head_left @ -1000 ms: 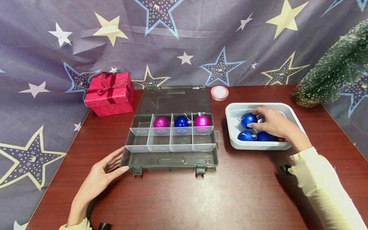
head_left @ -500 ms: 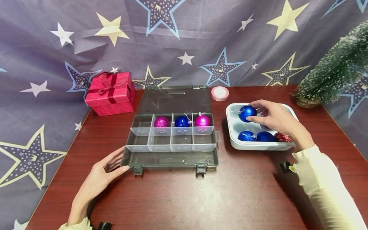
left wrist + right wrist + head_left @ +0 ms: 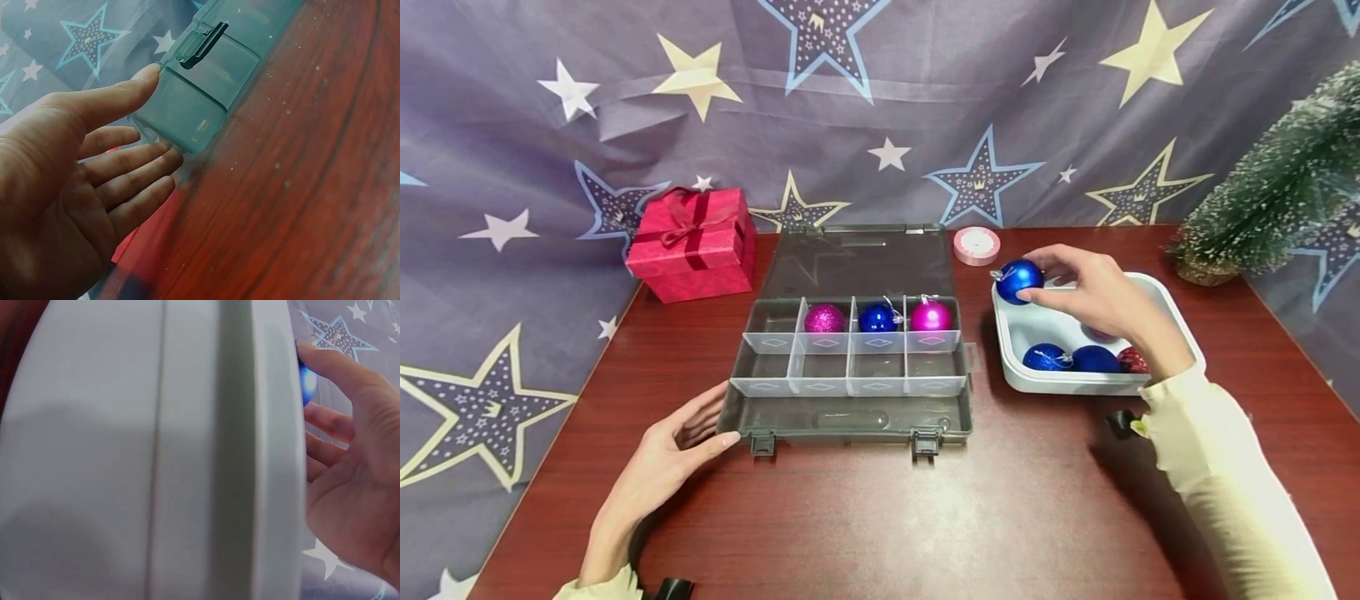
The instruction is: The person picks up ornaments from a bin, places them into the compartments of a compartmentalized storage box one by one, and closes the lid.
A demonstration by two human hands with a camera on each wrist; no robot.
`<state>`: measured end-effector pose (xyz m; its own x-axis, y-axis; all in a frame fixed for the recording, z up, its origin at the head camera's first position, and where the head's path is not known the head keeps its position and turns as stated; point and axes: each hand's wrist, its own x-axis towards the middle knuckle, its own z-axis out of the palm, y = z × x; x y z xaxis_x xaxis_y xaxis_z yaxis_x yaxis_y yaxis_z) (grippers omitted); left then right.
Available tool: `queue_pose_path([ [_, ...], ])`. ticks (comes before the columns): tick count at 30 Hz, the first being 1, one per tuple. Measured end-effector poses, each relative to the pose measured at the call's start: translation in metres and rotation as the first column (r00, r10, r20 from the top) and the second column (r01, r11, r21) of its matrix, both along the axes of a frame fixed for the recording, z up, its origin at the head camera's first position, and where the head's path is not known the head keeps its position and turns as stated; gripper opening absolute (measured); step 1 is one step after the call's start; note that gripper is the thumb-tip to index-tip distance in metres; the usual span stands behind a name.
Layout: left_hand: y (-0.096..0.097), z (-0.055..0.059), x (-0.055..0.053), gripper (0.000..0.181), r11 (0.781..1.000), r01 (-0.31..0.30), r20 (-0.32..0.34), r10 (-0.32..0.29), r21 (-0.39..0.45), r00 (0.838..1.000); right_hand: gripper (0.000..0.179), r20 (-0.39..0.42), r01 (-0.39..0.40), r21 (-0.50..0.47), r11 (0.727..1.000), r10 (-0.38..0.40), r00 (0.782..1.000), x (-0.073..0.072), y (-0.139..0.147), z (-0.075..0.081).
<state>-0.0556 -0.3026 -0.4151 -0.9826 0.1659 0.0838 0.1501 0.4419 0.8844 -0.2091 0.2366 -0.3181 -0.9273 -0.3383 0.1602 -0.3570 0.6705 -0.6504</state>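
Note:
My right hand (image 3: 1093, 292) pinches a shiny blue Christmas ball (image 3: 1020, 282) between thumb and fingers, above the left rear rim of the white tub (image 3: 1075, 385). In the right wrist view the tub's wall hides most of that ball (image 3: 308, 381). My left hand (image 3: 658, 475) is at the front left corner of the grey see-through divider box (image 3: 850, 435), fingers extended along its side and thumb at the front edge. The box lies with its lid raised. Its back row holds a glittery magenta ball (image 3: 824, 318), a blue ball (image 3: 877, 317) and a glossy pink ball (image 3: 931, 316).
Inside the tub lie a glittery blue ball (image 3: 1047, 357), another blue ball (image 3: 1095, 359) and a red one (image 3: 1133, 360). A red gift box (image 3: 692, 246) stands at back left, a pink ribbon roll (image 3: 977, 246) behind the tub, a small frosted tree (image 3: 1262, 192) at right.
My right hand has lifted the blue ball out of the tub's interior and moved it left to above the rim. My left hand has stayed at the box corner.

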Motion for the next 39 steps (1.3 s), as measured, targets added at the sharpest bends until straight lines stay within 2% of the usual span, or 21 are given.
queue_pose_path([
  [6,0.000,0.001,0.000,0.067,1.000,0.000,-0.001,0.000,0.007,1.000,0.050,0.013,-0.026,-0.051,0.998,0.027,1.000,-0.006,-0.019,0.000],
  [15,0.001,0.001,0.000,0.067,1.000,0.003,-0.007,-0.002,0.010,1.000,0.048,-0.081,-0.136,-0.082,0.987,0.130,0.988,-0.020,-0.051,-0.006],
  [21,0.001,0.000,0.000,0.067,1.000,0.000,-0.002,0.000,-0.003,1.000,0.048,-0.091,-0.167,-0.103,0.981,0.158,0.983,-0.025,-0.071,-0.007],
  [27,0.000,0.000,-0.001,0.067,1.000,-0.002,-0.006,0.002,-0.005,1.000,0.047,-0.105,-0.229,-0.121,0.966,0.217,0.971,-0.030,-0.089,-0.004],
  [33,0.001,0.001,-0.001,0.067,1.000,-0.004,0.001,0.004,-0.003,1.000,0.050,-0.083,-0.287,-0.122,0.950,0.278,0.957,-0.033,-0.106,0.000],
  [39,0.000,0.000,0.000,0.067,1.000,-0.002,0.005,0.001,0.007,1.000,0.054,-0.044,-0.293,-0.095,0.951,0.290,0.956,-0.035,-0.124,0.004],
])
